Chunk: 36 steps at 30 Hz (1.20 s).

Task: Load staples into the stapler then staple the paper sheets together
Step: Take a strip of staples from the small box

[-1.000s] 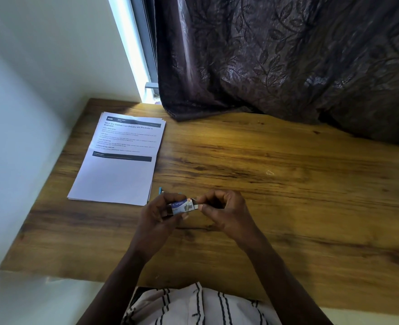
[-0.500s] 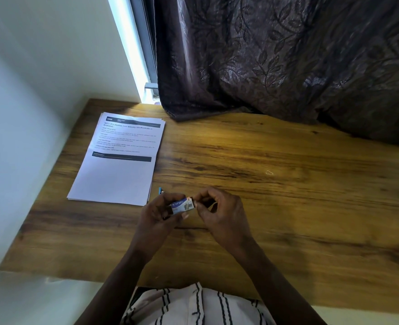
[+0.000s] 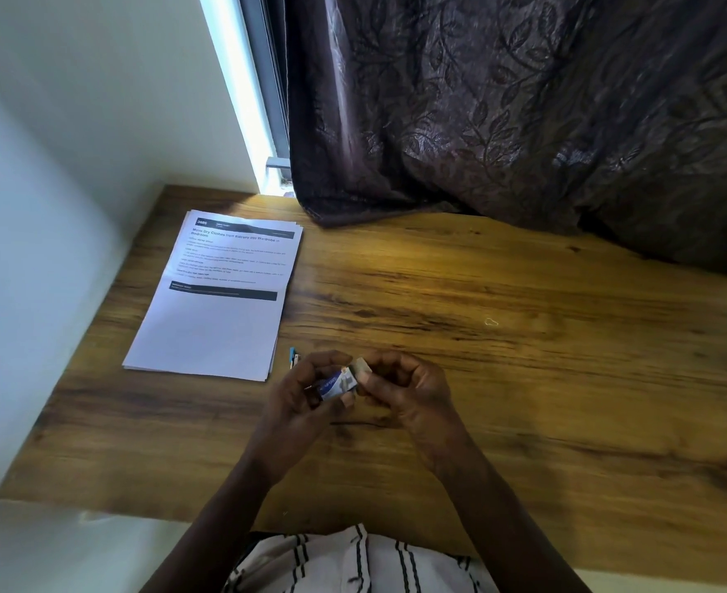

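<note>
A small blue and white staple box (image 3: 337, 385) is held just above the wooden table (image 3: 524, 378). My left hand (image 3: 299, 398) grips its body. My right hand (image 3: 404, 389) pinches the box's opened end flap (image 3: 362, 369) at the right end. A stack of printed paper sheets (image 3: 220, 301) lies flat at the back left. Behind my left hand a small blue object (image 3: 294, 357) peeks out; it may be the stapler, mostly hidden.
A dark patterned curtain (image 3: 503, 122) hangs over the table's far edge. A white wall runs along the left side. A tiny bent wire bit (image 3: 491, 322) lies on the table to the right. My striped shirt shows at the near edge.
My right hand's fingers have pulled the flap at the box's right end open. The left hand has kept its hold on the box.
</note>
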Available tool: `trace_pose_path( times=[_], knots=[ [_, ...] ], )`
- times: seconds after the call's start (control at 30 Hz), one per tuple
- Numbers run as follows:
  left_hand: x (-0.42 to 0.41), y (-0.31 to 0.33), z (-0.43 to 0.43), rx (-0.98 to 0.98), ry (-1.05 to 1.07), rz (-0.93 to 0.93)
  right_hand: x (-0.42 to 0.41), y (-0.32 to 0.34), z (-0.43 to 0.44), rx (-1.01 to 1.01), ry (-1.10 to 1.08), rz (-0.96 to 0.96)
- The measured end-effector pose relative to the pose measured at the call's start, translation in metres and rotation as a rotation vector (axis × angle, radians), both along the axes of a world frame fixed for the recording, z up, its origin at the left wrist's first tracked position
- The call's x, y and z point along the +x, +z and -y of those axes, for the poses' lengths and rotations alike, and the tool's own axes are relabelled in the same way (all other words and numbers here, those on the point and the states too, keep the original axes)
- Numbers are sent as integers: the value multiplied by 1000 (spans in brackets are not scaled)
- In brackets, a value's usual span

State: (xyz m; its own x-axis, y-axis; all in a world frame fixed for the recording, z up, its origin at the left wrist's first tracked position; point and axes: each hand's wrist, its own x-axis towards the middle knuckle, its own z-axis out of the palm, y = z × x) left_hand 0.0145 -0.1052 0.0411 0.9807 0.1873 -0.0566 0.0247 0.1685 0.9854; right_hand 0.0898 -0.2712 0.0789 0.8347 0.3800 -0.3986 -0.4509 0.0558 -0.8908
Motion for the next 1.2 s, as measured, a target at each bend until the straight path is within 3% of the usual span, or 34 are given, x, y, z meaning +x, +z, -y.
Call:
trace_pose_path(
  times=[0.23, 0.4, 0.73, 1.2],
  knots=[
    [3, 8, 4, 258, 12, 84, -7, 0, -3, -40, -10, 144],
    [5, 9, 3, 299, 32, 98, -4, 4, -1, -54, 29, 128],
    [0, 8, 3, 199, 64, 39, -1, 2, 2, -21, 30, 91],
    [-3, 7, -5, 479, -9, -42, 3, 8, 4, -152, 118, 79]
  ],
)
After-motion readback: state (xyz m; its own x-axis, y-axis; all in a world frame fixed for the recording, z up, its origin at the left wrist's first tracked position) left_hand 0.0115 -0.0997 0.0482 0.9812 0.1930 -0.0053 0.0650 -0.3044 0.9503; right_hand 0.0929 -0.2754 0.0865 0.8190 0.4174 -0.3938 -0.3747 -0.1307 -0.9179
